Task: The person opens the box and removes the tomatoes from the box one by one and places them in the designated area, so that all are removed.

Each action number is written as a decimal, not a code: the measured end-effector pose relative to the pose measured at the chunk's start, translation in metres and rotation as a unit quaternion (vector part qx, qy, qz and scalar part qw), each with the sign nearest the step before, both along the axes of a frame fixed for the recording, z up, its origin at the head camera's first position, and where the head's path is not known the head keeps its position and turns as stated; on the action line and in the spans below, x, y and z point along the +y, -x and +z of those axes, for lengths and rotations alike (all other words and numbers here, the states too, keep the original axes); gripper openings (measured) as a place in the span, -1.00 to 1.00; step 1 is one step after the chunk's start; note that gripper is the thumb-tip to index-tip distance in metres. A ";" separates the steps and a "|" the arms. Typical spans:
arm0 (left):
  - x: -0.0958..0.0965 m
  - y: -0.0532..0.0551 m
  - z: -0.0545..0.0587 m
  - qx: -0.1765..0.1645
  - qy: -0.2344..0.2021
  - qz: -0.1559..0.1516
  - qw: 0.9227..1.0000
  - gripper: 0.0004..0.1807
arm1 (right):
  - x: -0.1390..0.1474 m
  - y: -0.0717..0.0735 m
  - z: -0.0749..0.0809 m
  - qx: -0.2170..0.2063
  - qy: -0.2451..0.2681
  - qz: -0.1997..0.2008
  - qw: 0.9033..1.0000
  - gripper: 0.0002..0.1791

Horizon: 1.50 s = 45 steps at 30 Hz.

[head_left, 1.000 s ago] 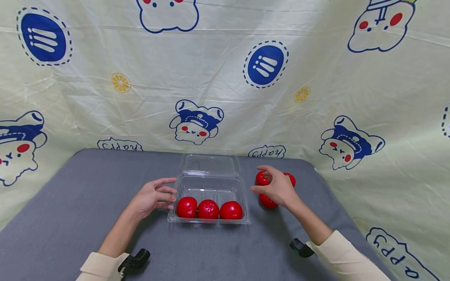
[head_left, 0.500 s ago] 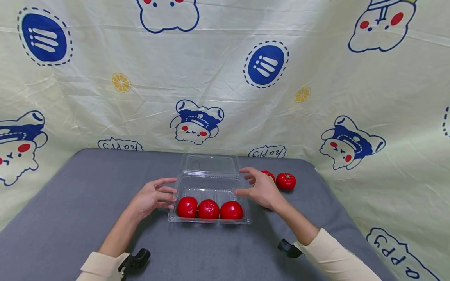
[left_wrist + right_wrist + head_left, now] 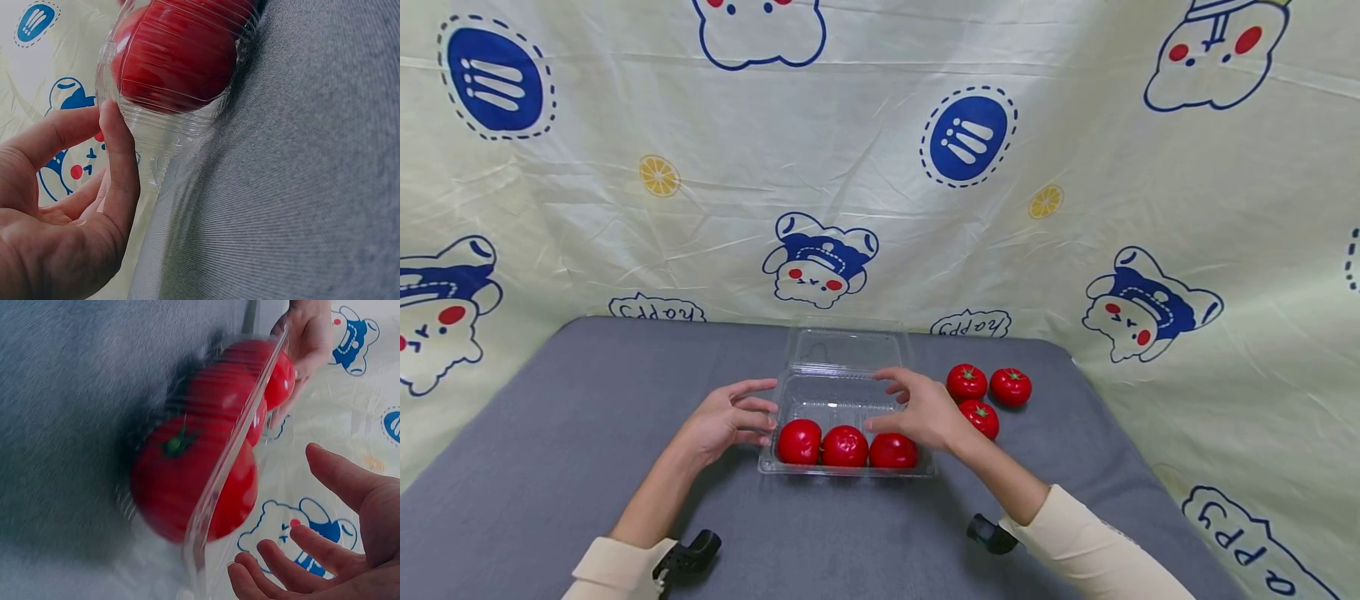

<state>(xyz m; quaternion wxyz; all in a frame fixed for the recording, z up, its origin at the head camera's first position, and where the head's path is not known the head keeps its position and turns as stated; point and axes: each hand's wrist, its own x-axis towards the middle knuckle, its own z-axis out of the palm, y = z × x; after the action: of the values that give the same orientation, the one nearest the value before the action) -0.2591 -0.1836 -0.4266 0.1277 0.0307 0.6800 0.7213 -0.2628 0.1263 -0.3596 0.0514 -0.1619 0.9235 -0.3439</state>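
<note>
The grey table (image 3: 595, 433) spreads wide at nine o'clock, with a sheet (image 3: 865, 133) behind its far edge. The box (image 3: 823, 406) sits mid-table, lid (image 3: 850, 348) open at twelve, three tomatoes (image 3: 845, 447) inside at six, three more tomatoes (image 3: 981, 419) at two. The loosely bent left hand (image 3: 722, 423) is at its nine edge, the wide right hand (image 3: 927, 412) over its three edge.

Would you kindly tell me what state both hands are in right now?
Left hand: open, fingertips at the side of the clear container.
Right hand: open, holding nothing, over the container.
</note>
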 end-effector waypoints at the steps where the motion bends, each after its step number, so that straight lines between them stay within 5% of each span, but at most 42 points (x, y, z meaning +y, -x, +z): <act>1: 0.000 0.000 0.000 0.000 -0.001 -0.001 1.000 -0.26 | -0.002 -0.001 0.000 -0.001 -0.001 0.004 1.000 -0.23; 25: -0.002 0.000 0.001 -0.001 -0.002 0.001 1.000 -0.25 | -0.060 -0.010 -0.011 -0.050 -0.014 0.073 0.996 -0.21; 45: -0.001 0.000 0.001 -0.007 0.003 -0.006 1.000 -0.25 | -0.071 -0.010 -0.021 -0.049 -0.012 0.110 0.993 -0.21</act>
<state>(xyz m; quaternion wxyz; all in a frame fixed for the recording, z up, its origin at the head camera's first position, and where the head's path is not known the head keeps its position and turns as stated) -0.2592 -0.1847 -0.4252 0.1367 0.0293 0.6808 0.7190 -0.2529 0.0556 -0.3804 0.1357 -0.2447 0.9005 -0.3329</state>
